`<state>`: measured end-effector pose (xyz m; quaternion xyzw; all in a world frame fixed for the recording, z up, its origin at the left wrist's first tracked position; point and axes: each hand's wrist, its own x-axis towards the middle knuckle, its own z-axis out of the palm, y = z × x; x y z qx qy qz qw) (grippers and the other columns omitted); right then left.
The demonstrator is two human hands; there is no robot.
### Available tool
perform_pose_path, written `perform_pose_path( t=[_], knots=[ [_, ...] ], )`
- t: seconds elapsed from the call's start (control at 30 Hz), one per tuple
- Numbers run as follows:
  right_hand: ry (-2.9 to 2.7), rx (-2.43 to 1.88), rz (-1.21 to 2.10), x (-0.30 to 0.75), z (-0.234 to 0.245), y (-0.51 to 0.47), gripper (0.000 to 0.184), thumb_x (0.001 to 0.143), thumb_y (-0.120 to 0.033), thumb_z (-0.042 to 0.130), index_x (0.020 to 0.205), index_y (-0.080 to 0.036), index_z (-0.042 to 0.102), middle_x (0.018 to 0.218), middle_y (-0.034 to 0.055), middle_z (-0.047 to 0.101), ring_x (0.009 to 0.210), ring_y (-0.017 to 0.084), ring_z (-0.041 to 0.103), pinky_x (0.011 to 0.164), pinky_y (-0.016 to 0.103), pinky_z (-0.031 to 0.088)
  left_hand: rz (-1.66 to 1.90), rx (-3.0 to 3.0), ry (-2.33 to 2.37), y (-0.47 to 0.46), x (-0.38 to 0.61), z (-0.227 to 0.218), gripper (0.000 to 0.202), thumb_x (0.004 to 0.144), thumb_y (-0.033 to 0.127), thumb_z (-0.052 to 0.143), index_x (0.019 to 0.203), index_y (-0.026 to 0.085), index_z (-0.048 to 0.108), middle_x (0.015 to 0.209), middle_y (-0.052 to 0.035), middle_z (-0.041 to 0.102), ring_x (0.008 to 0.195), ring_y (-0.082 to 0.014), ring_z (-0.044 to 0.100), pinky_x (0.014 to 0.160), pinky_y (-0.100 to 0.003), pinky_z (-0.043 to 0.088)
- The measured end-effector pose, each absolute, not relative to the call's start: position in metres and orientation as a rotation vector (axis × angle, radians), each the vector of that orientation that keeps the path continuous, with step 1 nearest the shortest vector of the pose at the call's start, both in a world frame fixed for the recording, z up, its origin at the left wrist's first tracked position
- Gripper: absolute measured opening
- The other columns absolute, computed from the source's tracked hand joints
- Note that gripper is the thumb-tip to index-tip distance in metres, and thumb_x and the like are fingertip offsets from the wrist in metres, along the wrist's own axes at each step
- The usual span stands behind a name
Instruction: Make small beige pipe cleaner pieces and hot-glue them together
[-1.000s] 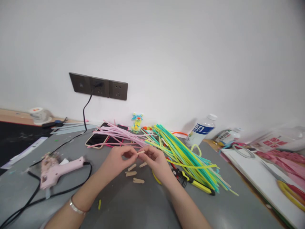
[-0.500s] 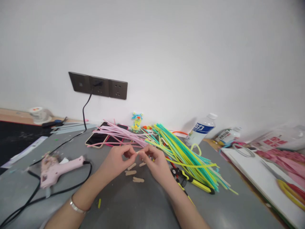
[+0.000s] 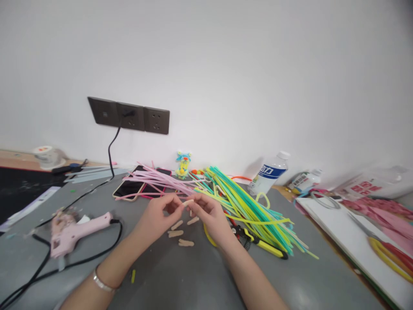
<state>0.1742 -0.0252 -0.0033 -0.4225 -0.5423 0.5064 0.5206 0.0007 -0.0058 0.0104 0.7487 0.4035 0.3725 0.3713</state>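
I have one beige piece held two-handed.
The fingers of my left hand and right hand pinch it at their tips, over the grey tabletop. Just on the near side of the piece I see several loose beige bits. To the right of the piece are the pliers, partly hidden by my right arm, and the green and yellow stems. Just beyond the piece, pink stems lie across the phones; farther beyond it, a small figure stands by the wall. The bottle is well to the piece's right, the glue gun well to its left.
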Motion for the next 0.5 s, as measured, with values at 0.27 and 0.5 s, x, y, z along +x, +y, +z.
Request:
perform_pose_path(
  t=[0.27, 0.5],
  knots=[
    [-1.270, -0.992, 1.240, 0.1749, -0.0021, -0.0250, 0.027, 0.079, -0.046, 0.074, 0.085, -0.020, 0.070, 0.075, 0.0021, 0.068, 0.065, 0.017, 0.059, 0.062, 0.029, 0.052, 0.985, 1.800, 0.975, -0.0042, 0.0004, 0.0070, 0.016, 0.086, 0.030, 0.059, 0.086, 0.017, 0.067, 0.082, -0.0032, 0.071, 0.075, -0.0168, 0.067, 0.067, -0.024, 0.054],
    [-1.227, -0.969, 1.272, 0.1755, -0.0038, -0.0229, 0.027, 0.076, -0.042, 0.077, 0.090, -0.020, 0.070, 0.076, 0.0007, 0.067, 0.068, 0.015, 0.059, 0.066, 0.028, 0.050, 1.066, 1.768, 0.978, -0.0011, 0.0002, 0.0050, 0.014, 0.084, 0.026, 0.061, 0.090, 0.016, 0.068, 0.086, -0.0043, 0.074, 0.079, -0.0175, 0.070, 0.073, -0.027, 0.057]
  ],
)
